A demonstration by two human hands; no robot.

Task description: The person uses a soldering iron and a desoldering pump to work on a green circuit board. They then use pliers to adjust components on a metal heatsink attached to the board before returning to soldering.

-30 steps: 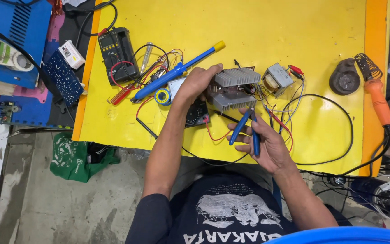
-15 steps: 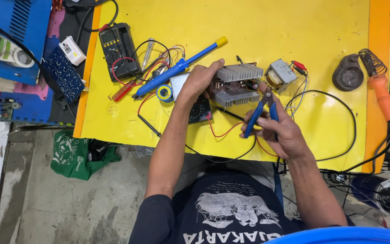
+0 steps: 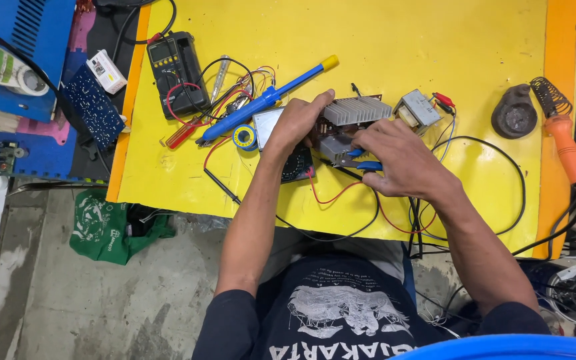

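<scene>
One camera only, worn on the person's head, looking steeply down from close above onto the flat yellow-topped bench (image 3: 435, 40), with the person's forearms, dark shirt and grey concrete floor (image 3: 101, 307) below.
</scene>
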